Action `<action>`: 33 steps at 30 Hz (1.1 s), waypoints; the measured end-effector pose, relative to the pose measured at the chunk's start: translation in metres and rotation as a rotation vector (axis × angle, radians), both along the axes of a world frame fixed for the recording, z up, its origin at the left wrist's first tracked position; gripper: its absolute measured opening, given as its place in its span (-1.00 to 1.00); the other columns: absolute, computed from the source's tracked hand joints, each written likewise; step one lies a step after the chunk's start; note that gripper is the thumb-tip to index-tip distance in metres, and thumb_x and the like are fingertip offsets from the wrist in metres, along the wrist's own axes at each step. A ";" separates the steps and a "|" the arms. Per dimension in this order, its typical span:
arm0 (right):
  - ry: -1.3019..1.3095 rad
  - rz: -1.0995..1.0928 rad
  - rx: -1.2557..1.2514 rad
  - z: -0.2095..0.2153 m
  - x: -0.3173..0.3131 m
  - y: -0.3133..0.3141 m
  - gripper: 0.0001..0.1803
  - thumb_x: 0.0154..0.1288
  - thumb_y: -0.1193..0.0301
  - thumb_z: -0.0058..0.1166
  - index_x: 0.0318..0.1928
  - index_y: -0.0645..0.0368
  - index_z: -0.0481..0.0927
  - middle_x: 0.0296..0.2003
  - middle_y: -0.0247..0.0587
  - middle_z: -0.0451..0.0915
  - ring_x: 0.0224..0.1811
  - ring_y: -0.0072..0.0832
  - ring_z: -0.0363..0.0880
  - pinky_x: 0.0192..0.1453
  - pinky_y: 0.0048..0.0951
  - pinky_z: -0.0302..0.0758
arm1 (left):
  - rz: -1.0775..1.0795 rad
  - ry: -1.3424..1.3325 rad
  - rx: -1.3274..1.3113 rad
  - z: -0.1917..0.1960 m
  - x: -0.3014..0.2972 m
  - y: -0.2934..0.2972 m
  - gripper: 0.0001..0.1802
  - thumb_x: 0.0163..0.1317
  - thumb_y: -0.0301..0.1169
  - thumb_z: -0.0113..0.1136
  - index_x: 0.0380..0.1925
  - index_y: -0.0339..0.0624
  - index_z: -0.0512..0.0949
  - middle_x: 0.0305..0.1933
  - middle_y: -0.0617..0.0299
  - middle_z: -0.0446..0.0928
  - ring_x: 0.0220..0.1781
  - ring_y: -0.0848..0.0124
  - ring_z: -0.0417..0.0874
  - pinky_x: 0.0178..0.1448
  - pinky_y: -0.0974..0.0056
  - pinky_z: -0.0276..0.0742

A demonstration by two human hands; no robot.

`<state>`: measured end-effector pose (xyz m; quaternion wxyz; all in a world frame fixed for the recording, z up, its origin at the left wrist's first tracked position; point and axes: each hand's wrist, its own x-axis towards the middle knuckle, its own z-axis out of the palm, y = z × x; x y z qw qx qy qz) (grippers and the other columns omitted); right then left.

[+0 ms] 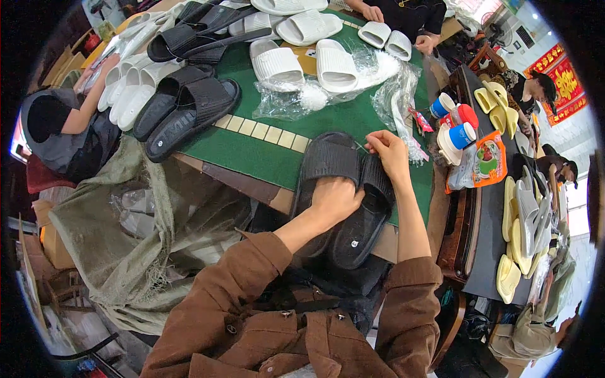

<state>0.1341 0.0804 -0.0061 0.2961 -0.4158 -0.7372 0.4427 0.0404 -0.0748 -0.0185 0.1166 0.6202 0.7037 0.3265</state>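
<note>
A pair of black ribbed slide sandals [345, 189] lies side by side at the near edge of a green-topped table [252, 154]. My left hand [334, 198] presses down on the pair where the two straps meet, fingers curled over them. My right hand [387, 151] is at the top of the right sandal's strap, thumb and finger pinched on a thin clear plastic tag fastener [360, 146] that sticks out from the strap.
More black slides [189, 107] and white slides [302, 60] cover the table, with crumpled clear plastic bags [353, 82]. Cups and a snack packet [488, 157] sit to the right, beside yellow slides [513, 227]. Other people work at the left [63, 126], far side [403, 16] and right [535, 88]. A sack [132, 233] hangs lower left.
</note>
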 end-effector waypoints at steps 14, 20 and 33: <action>-0.044 -0.089 0.240 0.003 -0.011 -0.023 -0.84 0.30 0.45 0.03 -0.23 0.30 0.60 -0.47 -0.27 0.62 -0.46 -0.63 0.55 -0.36 -0.56 0.46 | -0.096 0.029 -0.099 0.005 -0.011 -0.008 -0.45 0.13 -0.02 0.16 -0.48 -0.44 0.60 -0.49 -0.14 0.57 -0.44 0.00 0.63 -0.28 0.04 0.54; 0.001 -0.105 0.235 0.003 -0.016 -0.026 -0.84 0.30 0.49 -0.03 -0.25 0.31 0.57 -0.49 -0.20 0.58 -0.52 -0.53 0.52 -0.38 -0.49 0.46 | -0.141 0.418 0.440 0.032 -0.033 -0.053 -0.50 0.18 -0.09 0.19 -0.31 -0.45 0.52 -0.31 -0.13 0.56 -0.26 0.01 0.63 -0.20 0.09 0.56; 0.175 -0.197 0.387 -0.011 -0.012 -0.029 -0.86 0.29 0.53 -0.04 -0.23 0.29 0.58 -0.41 -0.16 0.57 -0.49 -0.47 0.52 -0.35 -0.45 0.47 | -0.053 -0.049 -0.028 0.030 -0.040 0.080 -0.79 0.14 -0.41 0.15 -0.20 -0.19 0.54 -0.27 0.04 0.62 -0.17 0.03 0.63 -0.12 0.01 0.52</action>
